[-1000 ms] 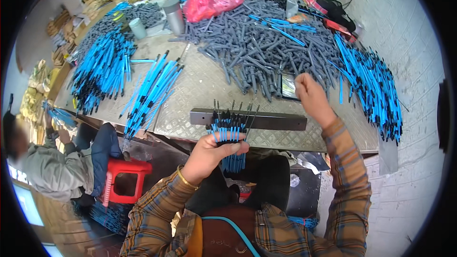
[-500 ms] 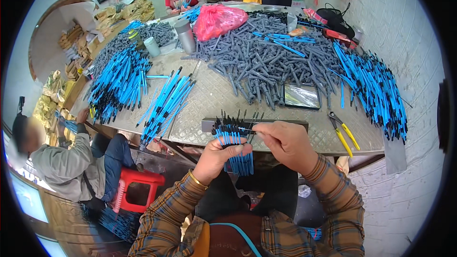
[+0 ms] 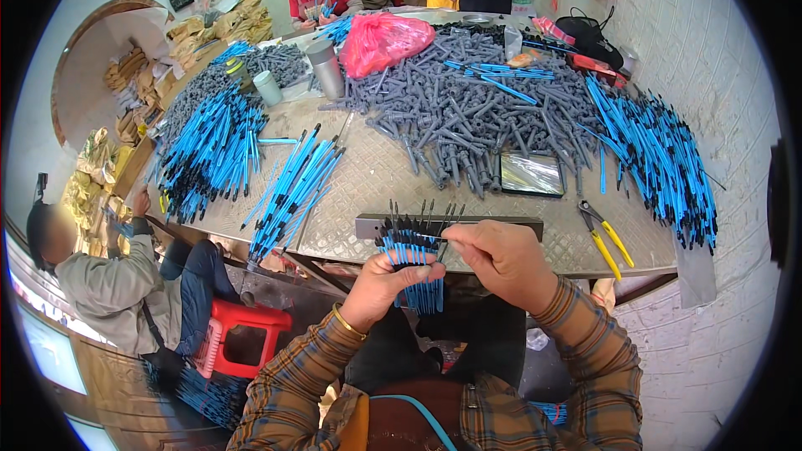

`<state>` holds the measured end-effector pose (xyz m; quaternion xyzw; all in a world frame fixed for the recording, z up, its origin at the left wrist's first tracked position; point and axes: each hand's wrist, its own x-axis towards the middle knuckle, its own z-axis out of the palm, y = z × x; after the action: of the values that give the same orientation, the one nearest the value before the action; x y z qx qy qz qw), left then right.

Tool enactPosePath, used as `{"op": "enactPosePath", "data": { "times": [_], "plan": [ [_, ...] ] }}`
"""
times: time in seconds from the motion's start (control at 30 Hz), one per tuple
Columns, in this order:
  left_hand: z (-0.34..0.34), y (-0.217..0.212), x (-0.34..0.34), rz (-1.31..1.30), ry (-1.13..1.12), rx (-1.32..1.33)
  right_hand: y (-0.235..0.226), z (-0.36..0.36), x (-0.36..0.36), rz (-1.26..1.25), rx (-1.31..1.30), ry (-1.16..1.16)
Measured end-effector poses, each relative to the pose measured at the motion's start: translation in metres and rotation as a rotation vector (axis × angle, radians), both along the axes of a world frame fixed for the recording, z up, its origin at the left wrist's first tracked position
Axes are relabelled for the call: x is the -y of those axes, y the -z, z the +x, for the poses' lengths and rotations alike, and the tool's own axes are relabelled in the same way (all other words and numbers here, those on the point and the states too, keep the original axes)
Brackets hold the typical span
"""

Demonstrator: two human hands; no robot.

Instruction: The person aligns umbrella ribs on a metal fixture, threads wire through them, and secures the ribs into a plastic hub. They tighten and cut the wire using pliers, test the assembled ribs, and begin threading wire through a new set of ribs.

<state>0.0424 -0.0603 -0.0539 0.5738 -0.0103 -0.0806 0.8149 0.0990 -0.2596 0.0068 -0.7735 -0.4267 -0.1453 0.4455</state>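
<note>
My left hand [image 3: 386, 286] is wrapped round an upright bundle of thin blue sticks with black ends [image 3: 424, 296], just in front of the table's near edge. Several slim dark rods stick up out of the bundle's black tops. Closed in a pinch, my right hand [image 3: 503, 257] is right beside those tops. A thin pale rod [image 3: 428, 237] runs from its fingertips across the upper part of the bundle; its other end is lost among the sticks. Behind the bundle, a long grey metal bar [image 3: 522, 224] lies along the table edge.
A wide heap of grey plastic parts [image 3: 468, 117] covers the table's back. Blue sticks lie in piles at left [image 3: 209, 142] and right [image 3: 656, 167]. Yellow-handled pliers [image 3: 603, 238], a flat glossy box [image 3: 531, 174] and a pink bag [image 3: 384, 42] are there. A person [image 3: 117, 284] sits at left.
The bundle and my left hand have shifted very slightly downward. My right hand keeps its pinch at the tops. The seated person's hand at left has moved slightly.
</note>
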Motion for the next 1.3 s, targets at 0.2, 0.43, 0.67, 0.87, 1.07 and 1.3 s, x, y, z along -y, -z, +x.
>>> {"op": "enactPosePath", "data": {
  "times": [0.2, 0.43, 0.67, 0.87, 1.07, 1.3],
  "plan": [
    [0.0, -0.001, 0.0, 0.031, 0.033, 0.035, 0.0, 0.002, -0.001, 0.014, -0.055, -0.051],
    [-0.001, -0.002, -0.002, 0.006, 0.075, 0.014, -0.001, -0.002, -0.006, 0.005, -0.087, -0.04],
    [-0.003, -0.001, -0.002, 0.025, 0.079, 0.037, -0.001, -0.008, -0.009, 0.002, -0.079, -0.019],
    [-0.002, 0.001, -0.002, 0.082, 0.101, 0.087, 0.007, -0.003, -0.012, 0.087, -0.196, -0.077],
    [-0.003, 0.0, -0.003, 0.069, 0.097, 0.08, -0.003, -0.007, -0.011, -0.023, -0.031, -0.033],
    [-0.004, -0.004, -0.004, 0.146, 0.159, 0.106, -0.013, -0.002, -0.006, -0.145, -0.003, -0.077]
  ]
}}
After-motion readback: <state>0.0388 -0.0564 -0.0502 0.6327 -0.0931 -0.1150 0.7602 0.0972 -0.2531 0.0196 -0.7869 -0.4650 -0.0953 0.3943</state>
